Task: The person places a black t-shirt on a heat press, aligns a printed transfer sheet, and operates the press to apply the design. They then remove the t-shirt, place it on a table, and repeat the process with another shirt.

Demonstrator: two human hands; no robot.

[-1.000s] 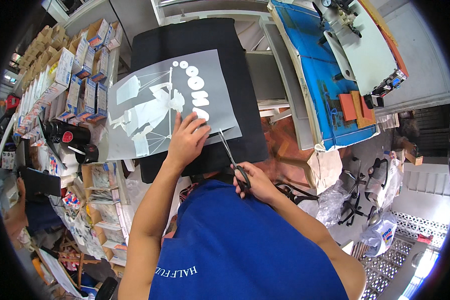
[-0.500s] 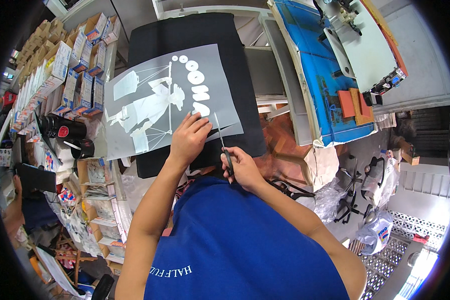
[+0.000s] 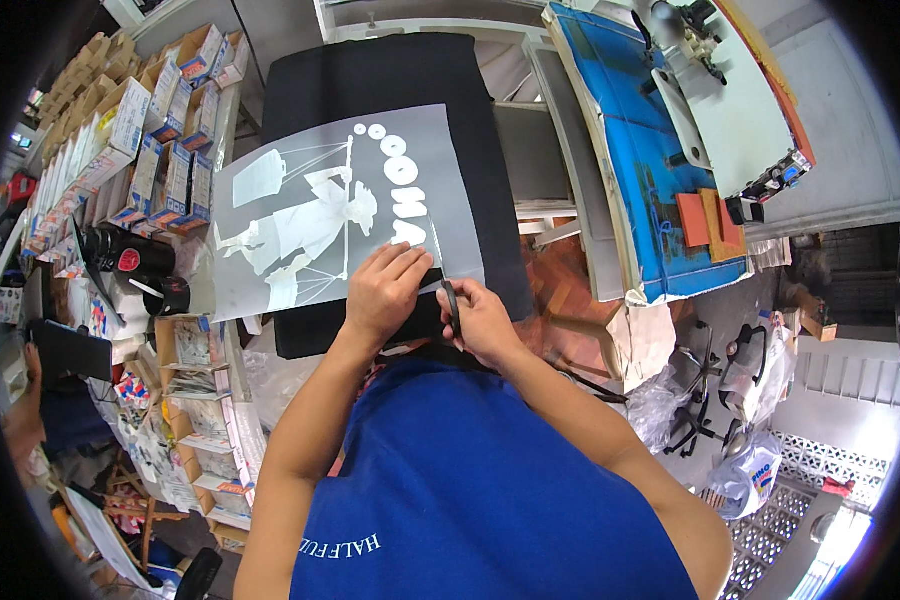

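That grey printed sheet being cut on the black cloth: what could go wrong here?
The scissors in the right hand work close to the left hand pressing the printed sheet, so fingers might get nicked. The blades could also snag the black cloth underneath, or stray into the white design.

The left hand (image 3: 385, 290) covers the near edge of the grey transfer sheet (image 3: 340, 215), so the print beneath it cannot be seen. The scissors (image 3: 451, 300) show only as dark handles in the right hand (image 3: 480, 320); the blades are hidden. The black garment's (image 3: 390, 75) near edge disappears behind the person's blue shirt (image 3: 470, 480).
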